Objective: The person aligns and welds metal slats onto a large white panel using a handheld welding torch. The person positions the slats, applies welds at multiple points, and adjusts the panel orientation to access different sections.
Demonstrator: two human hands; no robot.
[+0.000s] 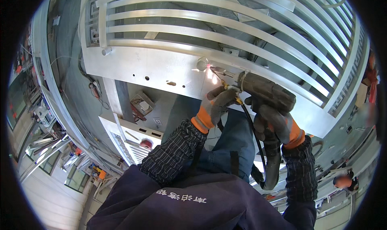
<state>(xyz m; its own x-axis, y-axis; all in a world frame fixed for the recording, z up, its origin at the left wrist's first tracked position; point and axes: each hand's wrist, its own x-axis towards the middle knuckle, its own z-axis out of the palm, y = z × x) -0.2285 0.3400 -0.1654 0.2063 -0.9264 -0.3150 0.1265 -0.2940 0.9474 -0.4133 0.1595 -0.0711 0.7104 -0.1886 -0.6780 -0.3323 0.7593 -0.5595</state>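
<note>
A black handheld welding gun [269,92] points left over a silver metal gate panel [137,67]. My right hand [275,123], in a grey and orange glove, is wrapped round its grip. My left hand [217,103], gloved alike, is closed on the thin wire-feed tube [236,89] beside the nozzle. Bright light and sparks [210,72] show at the nozzle's tip, against a short round metal piece [202,64] on the panel's flat band. To the left, the band has several holes. A thick black hose [272,165] hangs below my right hand.
Long silver bars [169,13] of the panel stretch away in front. Another grille panel [128,139] lies at lower left. A box of scraps [142,104] and a corded tool [96,91] lie beyond it. Another person [346,182] is far off at right.
</note>
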